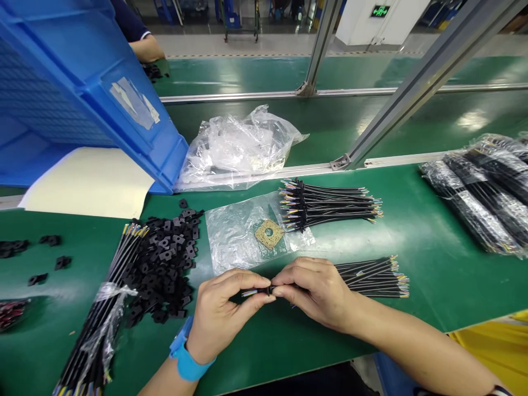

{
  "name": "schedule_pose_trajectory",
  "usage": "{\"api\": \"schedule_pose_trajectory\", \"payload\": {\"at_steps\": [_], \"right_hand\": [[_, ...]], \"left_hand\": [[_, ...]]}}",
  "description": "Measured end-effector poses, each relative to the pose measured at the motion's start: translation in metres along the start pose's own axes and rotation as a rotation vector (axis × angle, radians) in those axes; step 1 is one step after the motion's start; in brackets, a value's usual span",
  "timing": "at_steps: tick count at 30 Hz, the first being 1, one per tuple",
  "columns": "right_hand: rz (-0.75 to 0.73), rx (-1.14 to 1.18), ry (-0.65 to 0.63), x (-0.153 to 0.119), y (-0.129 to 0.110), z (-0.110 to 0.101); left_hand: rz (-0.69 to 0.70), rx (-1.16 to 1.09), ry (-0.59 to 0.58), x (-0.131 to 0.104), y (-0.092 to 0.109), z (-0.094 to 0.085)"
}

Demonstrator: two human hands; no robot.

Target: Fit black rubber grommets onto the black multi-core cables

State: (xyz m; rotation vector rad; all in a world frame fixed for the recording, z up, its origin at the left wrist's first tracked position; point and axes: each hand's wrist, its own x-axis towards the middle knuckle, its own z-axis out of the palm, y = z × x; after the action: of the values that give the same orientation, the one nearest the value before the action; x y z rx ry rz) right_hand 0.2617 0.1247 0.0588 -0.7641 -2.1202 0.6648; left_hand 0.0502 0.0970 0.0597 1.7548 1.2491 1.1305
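Observation:
My left hand point(225, 302), with a blue band at the wrist, pinches a small black plastic piece point(267, 290) between thumb and forefinger. Coloured wire ends point(249, 293) of a short black cable poke out on its left side. From the right, my right hand point(315, 289) grips the cable close against that piece, its fingers hiding most of it. Loose black cables point(373, 278) lie beside my right hand. Beyond both hands, a stack of cables point(334, 206) carries black pieces near its left ends. Left of my left hand is a heap of black plastic pieces point(165, 258).
A wrapped cable bundle point(103, 308) lies at left. A tan sponge with a hole point(269, 235) rests on a flat plastic bag point(226, 236). Behind stand a blue crate point(124, 93), a crumpled bag point(243, 143) and metal posts point(396, 104). Bagged cables point(478, 192) lie right. A co-worker's arm point(146, 49) shows.

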Motion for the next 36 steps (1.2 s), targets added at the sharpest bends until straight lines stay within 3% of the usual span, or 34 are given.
{"api": "schedule_pose_trajectory", "payload": {"at_steps": [4, 6, 8, 9, 11, 14, 17, 20, 23, 28, 32, 36], "right_hand": [[-0.097, -0.160, 0.051, 0.002, 0.001, -0.011], [-0.134, -0.309, 0.119, 0.003, 0.006, -0.025], [-0.143, -0.464, 0.188, 0.003, 0.016, -0.041], [-0.141, -0.534, 0.223, 0.003, 0.022, -0.049], [-0.124, -0.641, 0.288, 0.002, 0.035, -0.062], [-0.093, -0.724, 0.378, 0.001, 0.052, -0.073], [-0.070, -0.786, 0.444, 0.001, 0.061, -0.077], [-0.032, -0.791, 0.463, 0.005, 0.063, -0.081], [0.014, -0.759, 0.401, 0.013, 0.064, -0.085], [0.096, -0.680, 0.228, 0.033, 0.077, -0.085], [0.158, -0.643, 0.126, 0.042, 0.086, -0.081], [0.140, -0.625, 0.088, 0.030, 0.069, -0.081]], "left_hand": [[-0.012, 0.052, -0.017, -0.004, -0.009, -0.017], [-0.034, 0.232, 0.143, -0.003, -0.018, -0.040], [-0.077, 0.533, 0.424, -0.001, -0.029, -0.067], [-0.098, 0.679, 0.507, 0.000, -0.035, -0.079], [-0.134, 0.889, 0.546, 0.001, -0.045, -0.097], [-0.150, 1.052, 0.427, 0.000, -0.053, -0.102], [-0.141, 1.199, 0.286, -0.001, -0.052, -0.091], [-0.132, 1.371, 0.233, -0.002, -0.053, -0.083], [-0.106, 1.421, 0.199, -0.001, -0.062, -0.083], [-0.080, 1.297, 0.112, 0.001, -0.078, -0.089], [-0.067, 1.233, 0.075, 0.002, -0.075, -0.087], [-0.045, 1.233, 0.080, 0.004, -0.069, -0.079]]}}
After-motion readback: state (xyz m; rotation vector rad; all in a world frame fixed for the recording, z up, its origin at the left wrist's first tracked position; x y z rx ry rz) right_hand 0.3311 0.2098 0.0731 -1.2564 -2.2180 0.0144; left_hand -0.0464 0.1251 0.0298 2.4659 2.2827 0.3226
